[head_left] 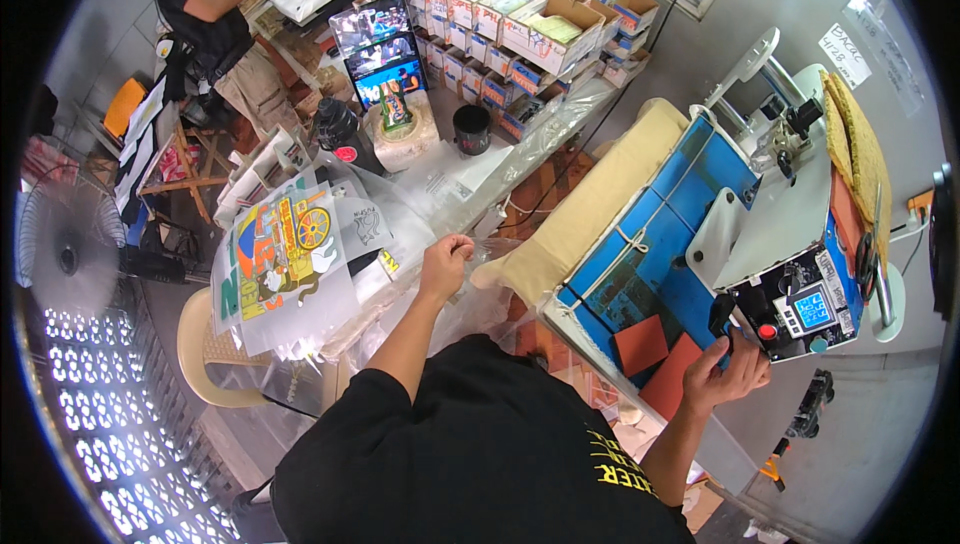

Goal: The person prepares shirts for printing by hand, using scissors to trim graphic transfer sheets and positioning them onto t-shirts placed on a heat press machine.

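Note:
My left hand (446, 266) is closed with its fingers curled, above the edge of a table draped with clear plastic (470, 309); nothing shows in it. At the right, my right hand (728, 374) has its fingers bent around the lower end of a black handle (721, 315) on a heat press. This handle is beside the press's control box (795, 309), which has a lit blue display and a red button. The blue bed (680, 209) of the press lies between my hands, with reddish-orange pads (640, 346) at its near end.
Printed transparent sheets (290, 254) are stacked on the left table. Behind them stand a phone-like screen (385, 69), a black mug (472, 130) and rows of filled cardboard boxes (480, 9). A fan (70, 254) and a chair (215, 344) are at left. Another person (215, 39) stands far left.

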A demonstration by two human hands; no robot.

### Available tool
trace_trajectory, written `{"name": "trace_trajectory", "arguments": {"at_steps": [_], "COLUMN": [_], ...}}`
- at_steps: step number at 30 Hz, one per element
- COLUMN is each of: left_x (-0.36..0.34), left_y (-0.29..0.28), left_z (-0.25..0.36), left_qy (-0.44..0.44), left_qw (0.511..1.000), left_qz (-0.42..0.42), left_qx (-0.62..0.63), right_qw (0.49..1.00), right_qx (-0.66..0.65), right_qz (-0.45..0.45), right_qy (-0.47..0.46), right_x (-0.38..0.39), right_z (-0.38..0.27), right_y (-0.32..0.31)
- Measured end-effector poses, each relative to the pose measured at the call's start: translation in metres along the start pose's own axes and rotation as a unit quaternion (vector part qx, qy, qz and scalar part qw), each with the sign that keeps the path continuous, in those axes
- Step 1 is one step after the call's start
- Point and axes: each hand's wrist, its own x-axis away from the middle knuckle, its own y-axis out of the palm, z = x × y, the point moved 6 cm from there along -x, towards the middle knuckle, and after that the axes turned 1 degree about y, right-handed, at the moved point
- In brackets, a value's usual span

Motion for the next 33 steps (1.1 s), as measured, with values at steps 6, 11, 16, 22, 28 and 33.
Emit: {"name": "trace_trajectory", "arguments": {"at_steps": [6, 11, 16, 22, 28, 33], "left_x": [-0.005, -0.015, -0.012, -0.008, -0.003, 0.013], "left_y": [0.002, 0.005, 0.016, 0.033, 0.052, 0.067], "left_z": [0.068, 0.089, 0.074, 0.096, 0.132, 0.135], "left_qy": [0.045, 0.078, 0.054, 0.123, 0.187, 0.187], "left_qw": [0.991, 0.981, 0.989, 0.983, 0.961, 0.954], "left_qz": [-0.038, -0.065, -0.074, -0.137, -0.174, -0.191], "left_qx": [0.124, 0.164, 0.114, 0.024, -0.103, -0.133], "right_qw": [0.996, 0.973, 0.972, 0.973, 0.973, 0.968], "right_qx": [0.012, 0.101, 0.097, 0.107, 0.083, 0.083], "right_qz": [-0.069, -0.187, -0.196, -0.187, -0.205, -0.227], "right_qy": [0.055, 0.086, 0.087, 0.086, 0.062, 0.073], "right_x": [-0.002, -0.019, -0.031, -0.032, -0.033, -0.033], "right_z": [-0.001, -0.029, -0.022, -0.019, -0.018, -0.017], "right_y": [-0.001, 0.003, 0.015, 0.016, 0.015, 0.014]}}
